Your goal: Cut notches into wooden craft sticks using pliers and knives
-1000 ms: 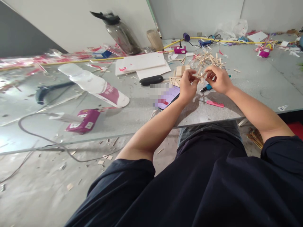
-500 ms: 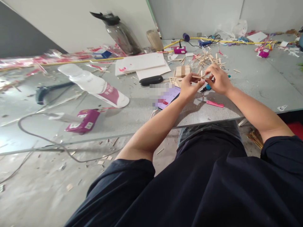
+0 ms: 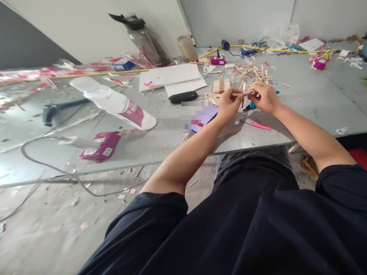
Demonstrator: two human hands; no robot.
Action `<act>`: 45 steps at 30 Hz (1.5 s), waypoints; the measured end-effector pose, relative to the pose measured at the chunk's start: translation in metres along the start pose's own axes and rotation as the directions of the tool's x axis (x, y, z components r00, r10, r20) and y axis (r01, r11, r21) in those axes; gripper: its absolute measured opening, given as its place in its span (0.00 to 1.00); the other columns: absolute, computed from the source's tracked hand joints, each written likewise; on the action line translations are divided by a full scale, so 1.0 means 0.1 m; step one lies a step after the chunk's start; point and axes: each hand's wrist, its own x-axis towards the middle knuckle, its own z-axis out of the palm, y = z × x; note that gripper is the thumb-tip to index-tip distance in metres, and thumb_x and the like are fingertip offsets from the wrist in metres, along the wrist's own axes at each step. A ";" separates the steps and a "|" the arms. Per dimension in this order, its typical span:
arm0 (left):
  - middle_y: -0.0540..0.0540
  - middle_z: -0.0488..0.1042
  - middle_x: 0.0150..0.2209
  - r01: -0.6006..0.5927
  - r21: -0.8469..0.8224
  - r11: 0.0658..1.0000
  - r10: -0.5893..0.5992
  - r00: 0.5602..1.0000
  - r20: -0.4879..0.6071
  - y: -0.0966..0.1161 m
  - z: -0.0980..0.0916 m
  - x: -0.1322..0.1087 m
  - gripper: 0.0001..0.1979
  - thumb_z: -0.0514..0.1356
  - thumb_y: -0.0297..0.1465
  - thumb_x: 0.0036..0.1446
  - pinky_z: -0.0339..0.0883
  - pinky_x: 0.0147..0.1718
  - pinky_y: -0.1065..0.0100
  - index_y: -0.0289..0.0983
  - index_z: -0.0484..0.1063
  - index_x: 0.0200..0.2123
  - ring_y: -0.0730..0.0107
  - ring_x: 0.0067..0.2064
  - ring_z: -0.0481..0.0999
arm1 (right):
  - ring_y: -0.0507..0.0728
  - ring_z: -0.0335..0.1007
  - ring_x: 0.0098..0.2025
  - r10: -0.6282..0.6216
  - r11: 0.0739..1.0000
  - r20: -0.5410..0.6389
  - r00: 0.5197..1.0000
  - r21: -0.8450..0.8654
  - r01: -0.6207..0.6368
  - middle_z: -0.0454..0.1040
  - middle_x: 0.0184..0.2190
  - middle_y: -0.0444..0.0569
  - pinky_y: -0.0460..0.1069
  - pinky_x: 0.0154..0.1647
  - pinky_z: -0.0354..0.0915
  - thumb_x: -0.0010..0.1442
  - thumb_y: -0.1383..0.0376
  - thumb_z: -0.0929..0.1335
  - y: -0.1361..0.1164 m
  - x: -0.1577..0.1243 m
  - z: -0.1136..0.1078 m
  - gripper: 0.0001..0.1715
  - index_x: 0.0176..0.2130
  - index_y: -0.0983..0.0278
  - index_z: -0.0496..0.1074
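Note:
My left hand [image 3: 228, 105] and my right hand [image 3: 265, 98] meet above the grey table [image 3: 309, 103], both pinching thin wooden sticks [image 3: 243, 93] held between the fingertips. One stick lies roughly level, another hangs down from it. Behind the hands lies a heap of loose wooden sticks [image 3: 252, 71] and a small block of stacked sticks [image 3: 221, 85]. A phone [image 3: 204, 116] with a lit screen lies under my left wrist. A pink-handled cutter [image 3: 258, 125] rests on the table below my right hand.
A black case [image 3: 182, 97] and white sheets [image 3: 172, 76] lie left of the hands. A white bottle [image 3: 114, 103] lies on its side; a magenta box [image 3: 100, 147] and a cable sit at the near left. A dark jug [image 3: 146, 38] stands at the back.
Both hands stayed in place, shifting the sticks slightly; the level stick has turned a little and a second stick now hangs downward between the fingertips.

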 end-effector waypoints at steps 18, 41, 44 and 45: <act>0.46 0.80 0.35 -0.083 -0.036 0.996 0.085 0.994 0.063 0.09 0.03 -0.06 0.24 0.64 0.59 0.76 0.77 0.40 0.58 0.45 0.80 0.42 0.63 0.37 0.81 | 0.59 0.85 0.38 0.235 0.754 0.126 0.964 0.602 -0.262 0.84 0.33 0.50 0.57 0.45 0.85 0.69 0.23 0.68 -0.20 0.04 -0.01 0.45 0.38 0.59 0.84; 0.46 0.80 0.33 -0.052 -0.090 0.995 0.056 0.998 0.033 0.10 0.03 -0.03 0.32 0.62 0.70 0.71 0.79 0.40 0.55 0.47 0.79 0.44 0.62 0.35 0.81 | 0.58 0.84 0.37 0.198 0.815 0.077 0.977 0.541 -0.208 0.84 0.39 0.45 0.56 0.41 0.82 0.59 0.33 0.82 -0.05 0.01 0.00 0.42 0.60 0.53 0.77; 0.46 0.79 0.33 -0.022 -0.085 0.996 0.023 1.000 0.015 0.11 0.01 -0.02 0.34 0.60 0.71 0.70 0.78 0.38 0.55 0.46 0.77 0.43 0.62 0.34 0.80 | 0.58 0.82 0.33 0.212 0.802 0.121 0.970 0.546 -0.243 0.82 0.35 0.43 0.58 0.38 0.82 0.57 0.32 0.83 -0.06 0.02 0.02 0.40 0.54 0.52 0.75; 0.46 0.79 0.33 -0.014 -0.093 0.996 0.015 1.000 0.014 0.12 0.01 -0.02 0.34 0.60 0.72 0.69 0.78 0.38 0.55 0.46 0.77 0.43 0.62 0.34 0.80 | 0.58 0.80 0.31 0.213 0.790 0.137 0.967 0.558 -0.253 0.82 0.35 0.42 0.59 0.38 0.82 0.56 0.31 0.83 -0.06 0.03 0.03 0.41 0.53 0.52 0.74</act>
